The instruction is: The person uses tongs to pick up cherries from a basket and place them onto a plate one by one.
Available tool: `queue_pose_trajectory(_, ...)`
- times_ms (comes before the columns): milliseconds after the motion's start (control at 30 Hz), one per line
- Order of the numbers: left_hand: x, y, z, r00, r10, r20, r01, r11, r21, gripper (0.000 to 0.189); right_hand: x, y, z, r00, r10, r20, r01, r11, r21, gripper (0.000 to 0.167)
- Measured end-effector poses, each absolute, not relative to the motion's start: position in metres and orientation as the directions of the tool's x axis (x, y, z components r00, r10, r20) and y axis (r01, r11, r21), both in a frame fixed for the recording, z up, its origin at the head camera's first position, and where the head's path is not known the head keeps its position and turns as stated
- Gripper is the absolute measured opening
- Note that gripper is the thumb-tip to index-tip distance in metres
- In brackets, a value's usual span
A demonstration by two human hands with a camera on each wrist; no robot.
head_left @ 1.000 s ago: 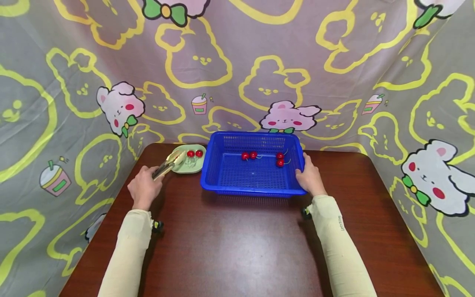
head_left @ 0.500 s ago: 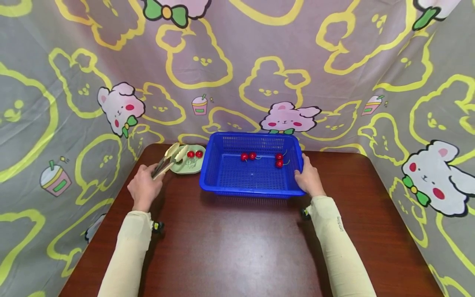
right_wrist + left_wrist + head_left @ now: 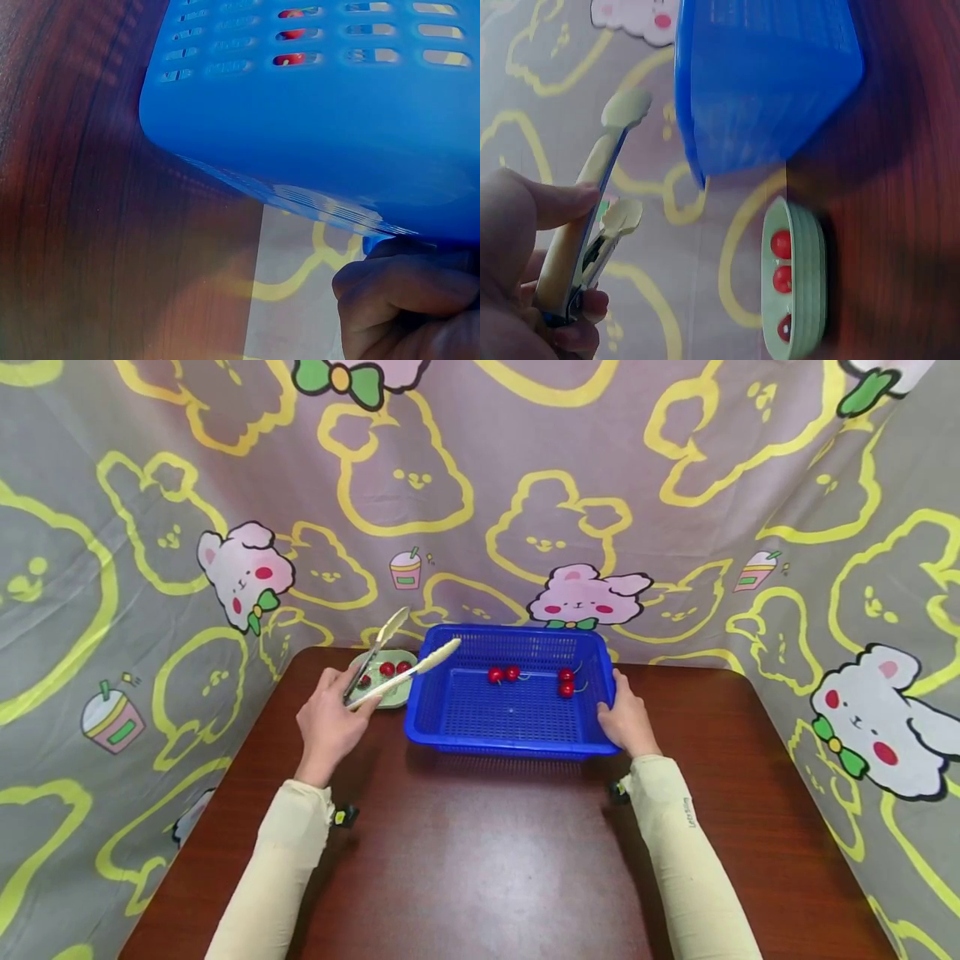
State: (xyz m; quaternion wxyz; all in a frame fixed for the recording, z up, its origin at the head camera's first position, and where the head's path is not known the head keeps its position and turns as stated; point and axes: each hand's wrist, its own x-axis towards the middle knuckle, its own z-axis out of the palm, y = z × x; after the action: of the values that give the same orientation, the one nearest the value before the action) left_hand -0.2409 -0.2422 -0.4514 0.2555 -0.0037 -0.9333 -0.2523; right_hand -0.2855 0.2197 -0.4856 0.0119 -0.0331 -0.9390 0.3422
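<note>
My left hand point(image 3: 332, 722) holds a pair of tongs point(image 3: 438, 656) by their lower part. The tongs' arms are spread, with nothing between their tips; one tip reaches over the left rim of a blue basket point(image 3: 510, 747). Behind the tongs is a pale green dish point(image 3: 810, 285) containing three red cherries point(image 3: 781, 279). My right hand point(image 3: 628, 718) grips the basket's right rim, thumb on the near side of the edge; its other fingers are partly hidden. Inside the basket lie several cherries point(image 3: 566, 690) in two pairs, some with stems showing.
A brown wooden table point(image 3: 480, 852) carries everything. Patterned cloth point(image 3: 480, 468) hangs behind it and on both sides. The dish stands close to the basket's left wall, near the table's back edge.
My left hand has moved right and up from the dish, and the tongs have spread wider, uncovering a third cherry in the dish. The right hand still holds the basket.
</note>
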Motion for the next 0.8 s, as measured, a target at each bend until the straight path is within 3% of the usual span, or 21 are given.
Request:
queue_pose_trajectory(567,-0.25,-0.193,-0.456,-0.888,0.11,0.447,0.325,0.838,0.439,0.075,-0.285,0.219,-0.483,-0.997,0.07,0.013,0.044,0.759,-0.65,0.072)
queue_pose_trajectory(800,-0.257,-0.179,-0.462,-0.887,0.159,0.433,0.342,0.857,0.385,0.07,-0.285,0.219,-0.485,-0.998,0.069,0.014,0.043,0.755,-0.654,0.072)
